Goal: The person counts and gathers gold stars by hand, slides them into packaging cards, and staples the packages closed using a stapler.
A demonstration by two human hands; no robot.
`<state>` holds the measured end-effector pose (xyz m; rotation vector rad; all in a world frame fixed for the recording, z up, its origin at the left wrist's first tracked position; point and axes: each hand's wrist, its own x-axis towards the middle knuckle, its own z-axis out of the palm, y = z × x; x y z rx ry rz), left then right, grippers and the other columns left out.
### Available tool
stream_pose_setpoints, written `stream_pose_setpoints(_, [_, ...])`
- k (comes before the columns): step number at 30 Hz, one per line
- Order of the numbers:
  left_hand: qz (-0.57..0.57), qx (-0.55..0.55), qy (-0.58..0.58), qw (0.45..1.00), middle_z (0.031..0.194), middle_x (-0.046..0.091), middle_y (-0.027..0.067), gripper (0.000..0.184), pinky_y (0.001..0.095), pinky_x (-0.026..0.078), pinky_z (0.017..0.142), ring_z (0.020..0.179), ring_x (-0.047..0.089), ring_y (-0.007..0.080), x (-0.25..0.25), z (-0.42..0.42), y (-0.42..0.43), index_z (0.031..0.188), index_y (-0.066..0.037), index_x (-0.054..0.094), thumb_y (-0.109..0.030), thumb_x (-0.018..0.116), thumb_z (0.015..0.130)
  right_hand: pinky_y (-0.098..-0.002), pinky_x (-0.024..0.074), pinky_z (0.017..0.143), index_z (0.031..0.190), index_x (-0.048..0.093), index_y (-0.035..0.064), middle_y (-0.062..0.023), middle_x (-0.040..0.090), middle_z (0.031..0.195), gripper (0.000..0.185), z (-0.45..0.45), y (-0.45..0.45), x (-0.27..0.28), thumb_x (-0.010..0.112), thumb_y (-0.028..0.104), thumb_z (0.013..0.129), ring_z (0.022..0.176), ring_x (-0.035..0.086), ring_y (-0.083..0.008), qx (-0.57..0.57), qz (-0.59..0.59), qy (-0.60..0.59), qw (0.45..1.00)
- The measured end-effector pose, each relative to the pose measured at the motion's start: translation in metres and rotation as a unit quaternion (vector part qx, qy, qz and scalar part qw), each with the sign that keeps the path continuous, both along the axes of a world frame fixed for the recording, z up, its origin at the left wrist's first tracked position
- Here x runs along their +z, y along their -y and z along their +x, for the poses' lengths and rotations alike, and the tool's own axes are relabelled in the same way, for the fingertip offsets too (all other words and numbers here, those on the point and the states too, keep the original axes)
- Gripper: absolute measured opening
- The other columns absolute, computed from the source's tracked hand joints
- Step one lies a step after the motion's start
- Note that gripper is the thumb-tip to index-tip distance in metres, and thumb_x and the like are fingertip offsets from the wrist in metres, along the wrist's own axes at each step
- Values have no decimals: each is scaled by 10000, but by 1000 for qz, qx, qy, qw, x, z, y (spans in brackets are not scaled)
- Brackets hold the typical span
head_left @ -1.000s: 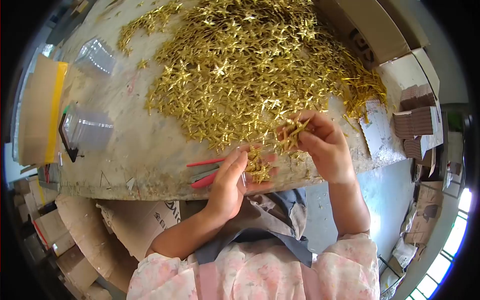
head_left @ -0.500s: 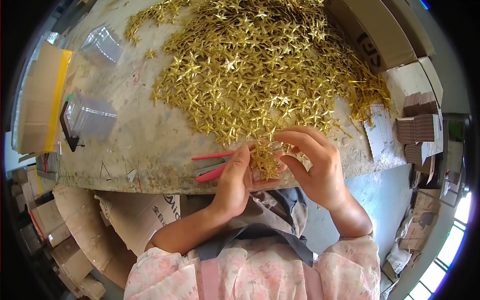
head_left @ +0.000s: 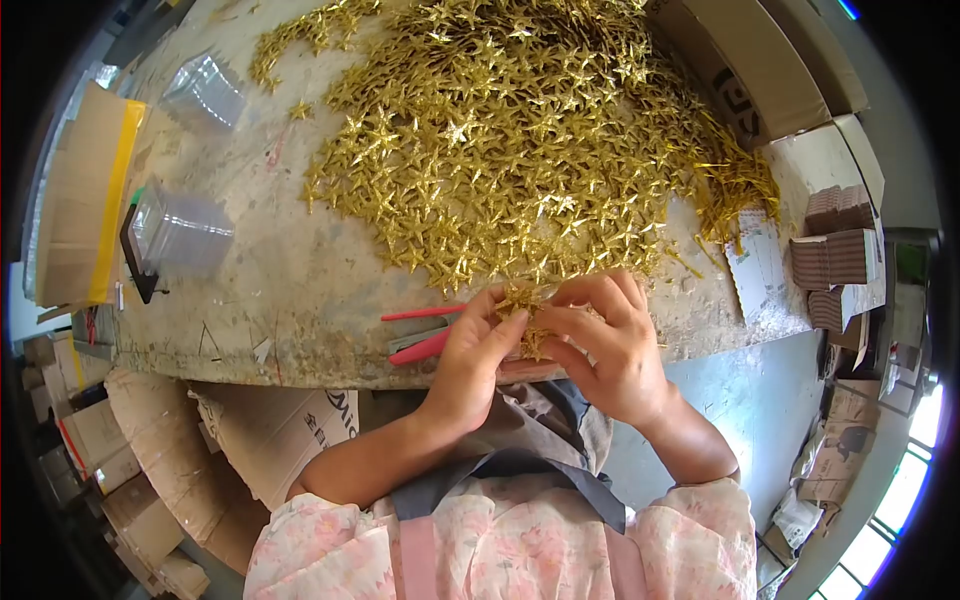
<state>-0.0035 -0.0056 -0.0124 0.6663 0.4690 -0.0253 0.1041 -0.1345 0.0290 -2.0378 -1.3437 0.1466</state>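
Note:
Close to the table's front edge, my left hand [head_left: 466, 358] is closed with its thumb pressed on shiny gold stars [head_left: 520, 297]. Fingers bent, my right hand [head_left: 618, 355] meets it from the other side and pinches at the same stars. More gold shows between the two hands, just below the left thumb. A clear, pinkish see-through edge [head_left: 530, 367] lies under them, mostly covered by the fingers. Beside my left hand rests a tool with pink handles [head_left: 420, 347]. Beyond my fingers spreads a large heap of gold stars [head_left: 480, 150].
Clear plastic boxes [head_left: 190, 232] stand at the left of the worn table [head_left: 280, 270], near a cardboard box with yellow tape [head_left: 85, 200]. On the right are gold strips [head_left: 740, 190], printed white cards [head_left: 757, 265], stacked card pieces [head_left: 832, 260] and a large carton [head_left: 745, 70].
My right hand has moved in toward the left, its fingers closing on the gold stars. The left thumb has come over onto them, and the clear case around them is now mostly covered.

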Motion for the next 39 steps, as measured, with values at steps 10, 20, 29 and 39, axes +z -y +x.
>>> stream_pose_setpoints(10, [54, -23, -34, 998, 1167, 572, 150, 393, 334, 569, 756, 1001, 615, 247, 5, -2, -3, 1260, -58, 395, -125, 546, 904, -409, 434, 800, 934, 620, 49, -121, 598, 944, 263, 78, 3, -46, 713, 86, 691, 923, 547, -312, -206, -92, 110, 968])
stream_pose_setpoints(20, [32, -18, -14, 999, 1203, 551, 174, 419, 356, 562, 795, 1032, 605, 272, 1, -3, -8, 1282, -66, 368, -92, 536, 899, -388, 476, 670, 796, 607, 42, -90, 625, 821, 105, 84, 5, -53, 680, 60, 723, 776, 589, -292, -219, -57, 90, 970])
stream_pose_setpoints(29, [11, -18, -12, 1000, 1226, 533, 172, 435, 366, 556, 814, 1052, 594, 261, 2, 0, -9, 1316, -53, 332, -117, 486, 914, -338, 477, 637, 865, 681, 58, -92, 626, 818, 122, 60, 6, -25, 640, 16, 758, 724, 593, -260, -200, 30, 26, 979])
stream_pose_setpoints(39, [2, -22, 6, 1000, 1200, 482, 78, 444, 433, 541, 865, 1096, 536, 181, 6, 0, -1, 1304, -84, 320, -52, 497, 898, -317, 439, 598, 931, 662, 79, -35, 545, 843, 318, 21, -14, -12, 644, 108, 615, 697, 526, -194, 36, 34, 142, 989])
